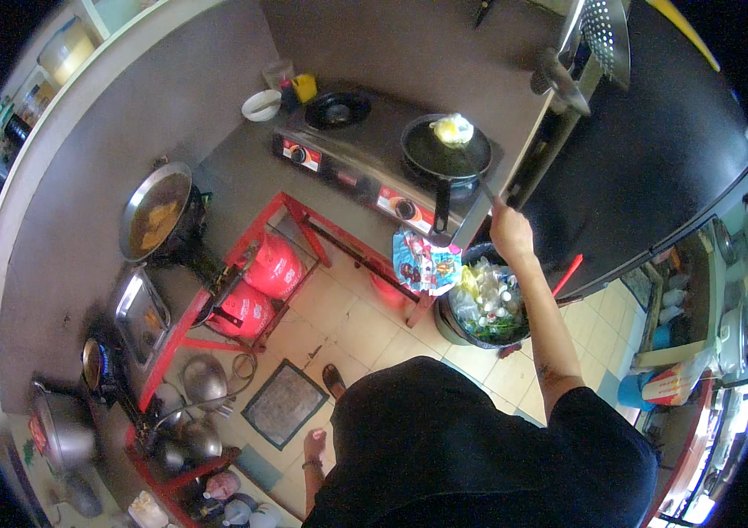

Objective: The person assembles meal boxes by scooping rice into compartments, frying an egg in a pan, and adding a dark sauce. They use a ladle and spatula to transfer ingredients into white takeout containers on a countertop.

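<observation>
My right hand [512, 233] is closed round the thin handle of a turner [483, 179], whose far end reaches over the black frying pan [444, 165]. At that end a white and yellow fried egg [452, 129] shows over the pan's far side; whether it still touches the pan, I cannot tell. The pan sits on the right burner of a two-burner gas stove [348, 151], its handle pointing toward me. Low beside my body hangs my left hand [314, 443], fingers curled, with nothing seen in it.
A black bin [490, 304] full of rubbish stands below my right forearm, a blue printed packet [427, 262] beside it. Red gas cylinders [273, 266] sit under the red-framed counter [282, 204]. At left are a steel wok [157, 211], a tray [141, 315] and a lit burner [97, 363].
</observation>
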A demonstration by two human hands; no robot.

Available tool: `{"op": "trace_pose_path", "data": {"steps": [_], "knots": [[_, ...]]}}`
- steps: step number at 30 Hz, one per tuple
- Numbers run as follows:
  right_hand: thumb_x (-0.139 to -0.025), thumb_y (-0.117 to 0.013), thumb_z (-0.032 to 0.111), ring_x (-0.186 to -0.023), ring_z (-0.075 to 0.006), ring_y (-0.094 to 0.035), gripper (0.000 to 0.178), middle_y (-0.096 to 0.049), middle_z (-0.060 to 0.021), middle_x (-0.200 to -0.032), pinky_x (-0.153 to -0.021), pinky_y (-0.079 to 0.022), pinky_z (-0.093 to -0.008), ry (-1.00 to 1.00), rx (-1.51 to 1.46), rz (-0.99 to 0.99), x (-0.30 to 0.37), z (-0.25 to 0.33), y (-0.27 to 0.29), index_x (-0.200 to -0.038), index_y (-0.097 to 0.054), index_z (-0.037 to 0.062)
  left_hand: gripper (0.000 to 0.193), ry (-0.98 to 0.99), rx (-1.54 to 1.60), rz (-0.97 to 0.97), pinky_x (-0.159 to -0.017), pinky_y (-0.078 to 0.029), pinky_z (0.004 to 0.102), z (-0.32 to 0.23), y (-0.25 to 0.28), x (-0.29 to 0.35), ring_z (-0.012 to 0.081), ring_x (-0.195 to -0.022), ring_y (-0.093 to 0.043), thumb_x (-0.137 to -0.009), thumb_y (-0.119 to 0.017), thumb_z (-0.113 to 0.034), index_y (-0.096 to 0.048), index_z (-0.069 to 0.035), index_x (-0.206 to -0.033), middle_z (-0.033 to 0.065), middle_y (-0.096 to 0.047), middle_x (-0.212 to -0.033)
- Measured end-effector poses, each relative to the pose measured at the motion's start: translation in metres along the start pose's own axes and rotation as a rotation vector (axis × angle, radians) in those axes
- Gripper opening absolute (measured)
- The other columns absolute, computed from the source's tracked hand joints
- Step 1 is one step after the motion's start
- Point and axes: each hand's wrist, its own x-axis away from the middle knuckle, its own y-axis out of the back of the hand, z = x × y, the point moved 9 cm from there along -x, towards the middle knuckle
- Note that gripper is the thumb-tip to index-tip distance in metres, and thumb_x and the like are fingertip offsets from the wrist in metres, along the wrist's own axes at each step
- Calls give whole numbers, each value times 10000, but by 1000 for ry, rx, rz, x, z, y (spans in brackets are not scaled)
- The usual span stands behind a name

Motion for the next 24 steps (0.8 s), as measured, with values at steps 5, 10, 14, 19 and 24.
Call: {"op": "trace_pose_path", "data": {"steps": [5, 10, 14, 19, 24], "knots": [[-948, -420, 213, -755, -421, -642, 297, -645, -260, -792, -695, -515, -522, 80, -60, -61, 7, 9, 28, -1115, -595, 42, 349, -309, 68, -150, -794, -469, 454, -188, 10, -81, 414, -939, -595, -937, -473, -328, -547, 3, -1019, 216, -638, -991], [-941, -436, 197, -763, -425, -632, 329, -637, -265, -812, -692, -506, -516, 40, -6, -8, 12, 6, 37, -1221, -565, 83, 287, -622, 58, -48, -772, -494, 446, -430, -6, -154, 366, -919, -624, -916, -549, -301, -552, -24, -990, 199, -651, -962], [-943, -440, 199, -754, -429, -628, 334, -632, -268, -801, -688, -504, -517, 34, -13, -9, 21, -1, 40, -1238, -556, 94, 306, -650, -9, 23, -761, -494, 463, -534, -30, -209, 372, -934, -619, -917, -529, -347, -556, -56, -1007, 184, -653, -962], [-945, -441, 205, -738, -432, -626, 344, -635, -265, -797, -681, -503, -524, 10, -17, 9, 28, -5, 40, -1254, -551, 104, 367, -553, -118, -9, -777, -488, 487, -583, -47, -251, 395, -929, -616, -920, -502, -399, -550, -59, -1049, 196, -652, -985], [-943, -471, 194, -834, -431, -613, 315, -610, -290, -870, -728, -488, -500, -65, -70, 22, 34, -10, 46, -1205, -594, 70, 367, -597, -142, -45, -785, -490, 496, -617, -54, -258, 401, -905, -621, -917, -496, -405, -538, -82, -1087, 191, -634, -1034]]}}
